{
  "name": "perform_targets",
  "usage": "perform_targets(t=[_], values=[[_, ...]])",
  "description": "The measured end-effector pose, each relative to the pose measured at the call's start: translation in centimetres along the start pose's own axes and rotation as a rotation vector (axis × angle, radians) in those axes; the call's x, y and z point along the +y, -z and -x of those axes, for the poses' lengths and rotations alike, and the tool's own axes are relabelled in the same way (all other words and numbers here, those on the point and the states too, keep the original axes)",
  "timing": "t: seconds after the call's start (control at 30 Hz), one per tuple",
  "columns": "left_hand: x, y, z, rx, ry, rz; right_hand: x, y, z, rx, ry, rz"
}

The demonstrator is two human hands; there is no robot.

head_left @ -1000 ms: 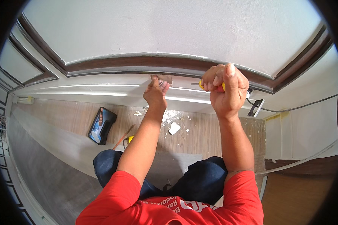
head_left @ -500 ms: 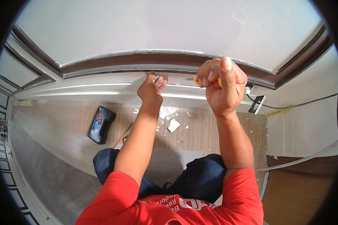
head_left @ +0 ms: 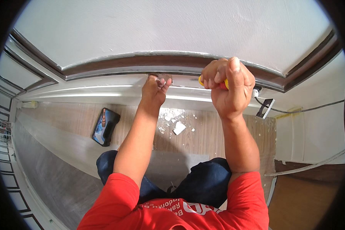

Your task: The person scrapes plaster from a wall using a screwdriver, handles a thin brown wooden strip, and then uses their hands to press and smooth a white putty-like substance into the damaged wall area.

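My right hand (head_left: 232, 86) is closed around the yellow and red handle of a screwdriver (head_left: 225, 83). Its shaft points left along the white wall ledge, most of the handle being hidden by my fingers. At a rough cut-out (head_left: 170, 79) in the ledge, just below a dark brown moulding (head_left: 142, 61), my left hand (head_left: 155, 87) is turned palm up. Its fingers are bent and apart, with the tips at the opening; I see nothing clear in them. Broken white pieces (head_left: 179, 128) and crumbs lie on the wood-look floor below.
A black and blue tool case (head_left: 105, 127) lies left of my left forearm. Right of my right hand, a white plug (head_left: 255, 93) with a black cable (head_left: 310, 108) meets the wall, beside a black and white plate (head_left: 264, 109). A pale cable (head_left: 314, 165) runs at far right.
My left hand has shifted slightly, its fingers spreading a little at the cut-out. My right hand keeps its grip on the screwdriver. The view has moved slightly.
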State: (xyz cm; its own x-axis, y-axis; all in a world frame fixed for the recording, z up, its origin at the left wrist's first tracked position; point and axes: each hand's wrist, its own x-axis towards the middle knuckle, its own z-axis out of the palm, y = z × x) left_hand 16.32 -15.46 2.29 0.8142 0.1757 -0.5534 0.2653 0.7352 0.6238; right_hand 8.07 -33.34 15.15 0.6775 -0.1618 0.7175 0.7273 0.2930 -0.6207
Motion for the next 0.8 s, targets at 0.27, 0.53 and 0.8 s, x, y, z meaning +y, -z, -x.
perform_targets(t=[0.27,0.53,0.8], values=[[-5.3,2.6,2.9,-0.161,0.237,-0.093,0.1,-0.2,0.1,0.001,-0.023,-0.002],[-3.0,2.5,1.2,-0.003,-0.294,-0.234,-1.0,0.0,0.0,-0.038,0.036,-0.011],[-2.7,2.8,-0.8,-0.041,-0.400,-0.205,-1.2,-0.4,0.0,-0.054,0.053,-0.018]])
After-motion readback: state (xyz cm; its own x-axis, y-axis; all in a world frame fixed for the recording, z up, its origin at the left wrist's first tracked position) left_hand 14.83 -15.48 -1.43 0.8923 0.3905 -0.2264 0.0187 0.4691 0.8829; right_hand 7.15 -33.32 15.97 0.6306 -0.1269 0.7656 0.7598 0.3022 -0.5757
